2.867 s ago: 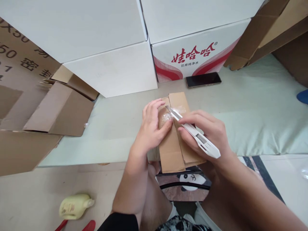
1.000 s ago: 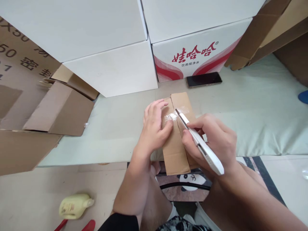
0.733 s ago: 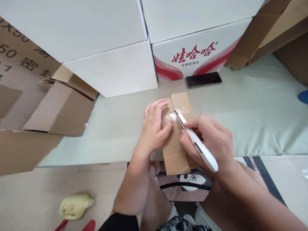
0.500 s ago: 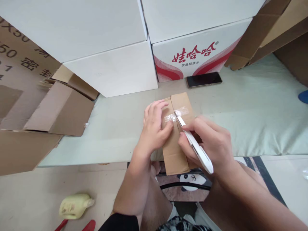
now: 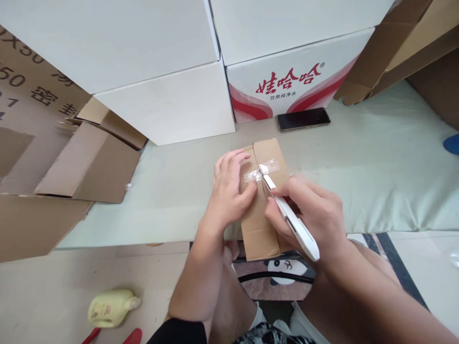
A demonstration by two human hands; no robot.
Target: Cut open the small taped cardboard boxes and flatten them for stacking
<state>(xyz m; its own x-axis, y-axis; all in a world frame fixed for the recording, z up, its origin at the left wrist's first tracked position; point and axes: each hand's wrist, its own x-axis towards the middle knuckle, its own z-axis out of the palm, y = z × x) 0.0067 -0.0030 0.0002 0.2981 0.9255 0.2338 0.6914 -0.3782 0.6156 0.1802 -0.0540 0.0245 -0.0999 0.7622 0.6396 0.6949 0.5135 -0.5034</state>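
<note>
And here's the small cardboard box (image 5: pixel 257 217) at the front edge of the pale green surface (image 5: pixel 161 200), about midway along it, its near end reaching past that edge in this view. The left hand (image 5: pixel 229 186) has hold of it, fingers bent over the box's left side and thumb pressed on top, right beside the clear tape (image 5: pixel 270 166) that crosses the seam. Over on the other side, the right hand (image 5: pixel 315 205) grips a white utility knife (image 5: pixel 289 212), thumb and forefinger pinching the handle near its front, tip down at the seam where the tape runs, butt end slanting back toward the body. Up at the back edge of the surface, a dark phone (image 5: pixel 304 119) lies flat, just in front of a white box with red lettering (image 5: pixel 297 81); a plain white box (image 5: pixel 168 105) stands to its left. Toward the left end, there's a brown carton (image 5: pixel 103 162) with its flaps out, and another brown carton (image 5: pixel 387 57) sits at the back right. Down on the floor, beyond the front edge and off to the left, a pale yellow bottle (image 5: pixel 111 307) lies on its side.
</note>
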